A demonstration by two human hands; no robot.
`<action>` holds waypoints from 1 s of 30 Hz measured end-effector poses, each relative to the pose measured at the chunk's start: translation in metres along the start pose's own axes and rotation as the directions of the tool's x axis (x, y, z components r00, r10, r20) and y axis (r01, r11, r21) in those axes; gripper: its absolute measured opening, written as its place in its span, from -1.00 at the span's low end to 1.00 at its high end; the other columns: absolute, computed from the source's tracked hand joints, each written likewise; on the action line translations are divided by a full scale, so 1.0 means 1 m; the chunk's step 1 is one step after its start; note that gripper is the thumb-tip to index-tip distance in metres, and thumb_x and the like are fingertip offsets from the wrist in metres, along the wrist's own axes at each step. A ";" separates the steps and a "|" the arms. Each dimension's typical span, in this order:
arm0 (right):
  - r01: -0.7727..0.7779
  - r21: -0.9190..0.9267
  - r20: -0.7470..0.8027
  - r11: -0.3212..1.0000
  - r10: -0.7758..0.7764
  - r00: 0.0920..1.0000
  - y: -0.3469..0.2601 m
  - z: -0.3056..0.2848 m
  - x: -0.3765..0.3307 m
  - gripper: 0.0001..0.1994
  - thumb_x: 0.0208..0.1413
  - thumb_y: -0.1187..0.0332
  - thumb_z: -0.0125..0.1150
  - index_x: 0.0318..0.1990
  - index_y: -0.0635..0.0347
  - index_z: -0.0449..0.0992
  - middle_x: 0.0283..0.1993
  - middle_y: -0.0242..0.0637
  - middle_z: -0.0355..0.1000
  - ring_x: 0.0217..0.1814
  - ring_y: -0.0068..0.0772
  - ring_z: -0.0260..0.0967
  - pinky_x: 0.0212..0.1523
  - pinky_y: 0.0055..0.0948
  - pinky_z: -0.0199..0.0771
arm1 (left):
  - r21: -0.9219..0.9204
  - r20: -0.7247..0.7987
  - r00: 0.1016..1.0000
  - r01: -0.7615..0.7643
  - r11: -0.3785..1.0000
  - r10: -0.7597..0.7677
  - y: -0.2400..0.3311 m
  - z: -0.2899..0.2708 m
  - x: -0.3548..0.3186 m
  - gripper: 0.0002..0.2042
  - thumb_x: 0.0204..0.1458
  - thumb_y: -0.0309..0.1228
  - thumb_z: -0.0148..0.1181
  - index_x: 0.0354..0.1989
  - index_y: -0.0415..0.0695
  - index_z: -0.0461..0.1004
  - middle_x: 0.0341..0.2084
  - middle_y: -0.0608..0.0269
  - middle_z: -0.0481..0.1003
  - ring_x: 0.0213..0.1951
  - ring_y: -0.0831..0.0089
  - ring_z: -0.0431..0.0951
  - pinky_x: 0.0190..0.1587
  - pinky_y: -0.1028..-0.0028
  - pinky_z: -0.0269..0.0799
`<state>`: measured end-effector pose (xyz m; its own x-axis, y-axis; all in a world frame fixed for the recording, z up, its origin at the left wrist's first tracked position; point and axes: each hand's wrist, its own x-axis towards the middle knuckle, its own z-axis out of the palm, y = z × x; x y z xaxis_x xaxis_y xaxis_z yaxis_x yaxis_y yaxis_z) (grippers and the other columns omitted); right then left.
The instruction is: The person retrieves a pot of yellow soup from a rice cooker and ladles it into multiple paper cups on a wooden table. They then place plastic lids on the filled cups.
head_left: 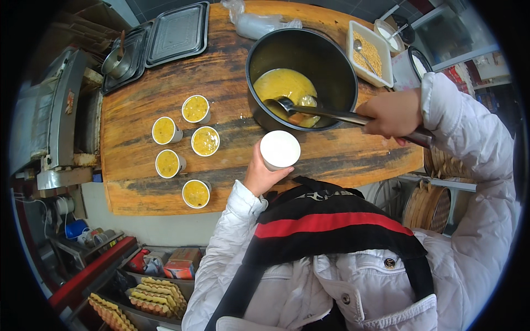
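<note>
A white paper cup (280, 149) is in my left hand (261, 173), its fingers wrapped round the side; the inside looks plain white. My right hand (395, 115) is closed round the handle of a metal ladle (337, 115). The ladle's bowl dips inside a deep dark pot (337, 60), near its front wall. Yellow soup or porridge (279, 84) lies at the pot's bottom. The cup is just in front of the pot, apart from the ladle. To the left stand several cups filled with the same yellow food, among them a cup (206, 141) nearest the pot.
Black baking trays (178, 34) and a small metal pot (116, 63) sit at the far left of the wooden table (132, 121). A plastic bag (259, 25) lies behind the pot. At the far right is a tub of yellow beans (367, 52). Egg trays (157, 298) are below, left.
</note>
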<state>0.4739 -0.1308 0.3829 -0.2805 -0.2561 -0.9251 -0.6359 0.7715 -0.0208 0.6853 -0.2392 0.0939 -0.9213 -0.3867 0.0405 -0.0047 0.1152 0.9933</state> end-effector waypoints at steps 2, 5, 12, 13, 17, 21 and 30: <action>0.042 0.226 -0.002 0.973 -0.043 0.999 0.008 0.002 0.010 -0.79 0.17 0.37 -0.09 -0.23 0.39 0.37 -0.59 -0.34 0.33 -0.65 -0.50 0.35 -0.65 -0.49 0.40 | 0.006 -0.010 1.000 0.001 1.000 -0.001 0.001 0.001 0.000 -0.11 -0.33 -0.33 0.52 0.17 -0.29 0.06 0.00 -0.08 0.35 0.05 0.13 0.41 0.07 0.26 0.34; 0.103 0.570 -0.021 0.815 -0.111 0.994 0.032 0.014 0.029 -0.81 0.19 0.33 -0.02 -0.27 0.31 0.35 -0.59 -0.42 0.29 -0.70 -0.64 0.26 -0.71 -0.60 0.32 | -0.027 -0.045 0.999 -0.021 0.999 0.019 0.004 0.003 -0.004 -0.11 -0.33 -0.33 0.52 0.17 -0.29 0.05 -0.01 -0.07 0.36 0.04 0.15 0.42 0.07 0.27 0.35; 0.245 0.916 -0.151 0.317 -0.295 0.944 0.114 0.067 0.050 -0.68 0.21 0.33 0.02 0.03 0.34 0.26 -0.58 -0.45 0.30 -0.77 -0.70 0.21 -0.79 -0.73 0.21 | 0.026 -0.185 0.983 -0.019 0.999 0.024 0.022 -0.003 -0.002 -0.12 -0.31 -0.34 0.52 0.16 -0.27 0.04 -0.03 -0.03 0.40 0.02 0.22 0.45 0.04 0.32 0.38; 0.247 0.934 -0.161 0.260 -0.312 0.937 0.124 0.076 0.051 -0.64 0.22 0.34 0.01 0.10 0.32 0.22 -0.57 -0.44 0.29 -0.77 -0.71 0.19 -0.80 -0.74 0.19 | 0.044 -0.198 0.980 -0.030 0.999 0.038 0.028 -0.003 0.000 -0.13 -0.31 -0.35 0.52 0.16 -0.26 0.04 -0.03 -0.02 0.40 0.02 0.23 0.44 0.04 0.33 0.38; 0.241 0.970 -0.209 0.024 -0.414 0.886 0.157 0.106 0.051 -0.73 0.23 0.37 -0.02 0.05 0.20 0.26 -0.53 -0.42 0.27 -0.78 -0.72 0.13 -0.82 -0.75 0.10 | 0.019 -0.257 0.963 -0.083 0.996 0.085 0.055 0.006 0.010 -0.16 -0.30 -0.38 0.51 0.14 -0.25 0.06 -0.05 0.04 0.40 0.01 0.30 0.43 0.05 0.34 0.36; 0.266 0.962 -0.265 -0.063 -0.455 0.850 0.177 0.129 0.049 -0.58 0.25 0.39 -0.10 0.26 0.16 0.12 -0.53 -0.38 0.21 -0.80 -0.71 0.06 -0.83 -0.73 0.08 | 0.061 -0.297 0.947 -0.107 0.992 0.120 0.076 0.014 0.020 -0.17 -0.30 -0.36 0.52 0.13 -0.25 0.07 -0.05 0.05 0.40 -0.01 0.32 0.43 0.04 0.35 0.36; 0.477 0.879 -0.446 -0.017 -0.389 0.806 0.215 0.146 0.010 -0.48 0.17 0.44 0.00 0.30 0.21 0.10 -0.57 -0.35 0.23 -0.81 -0.66 0.10 -0.83 -0.70 0.10 | 0.067 -0.415 0.905 -0.076 0.995 0.097 0.104 0.034 0.058 -0.21 -0.22 -0.28 0.47 0.11 -0.30 0.07 -0.02 -0.01 0.35 0.01 0.28 0.41 0.03 0.34 0.37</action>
<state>0.4390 0.1175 0.3138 -0.2989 -0.7663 -0.5687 0.5086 0.3763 -0.7744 0.6182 -0.2182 0.1958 -0.6730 -0.7180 0.1779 0.0393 0.2054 0.9779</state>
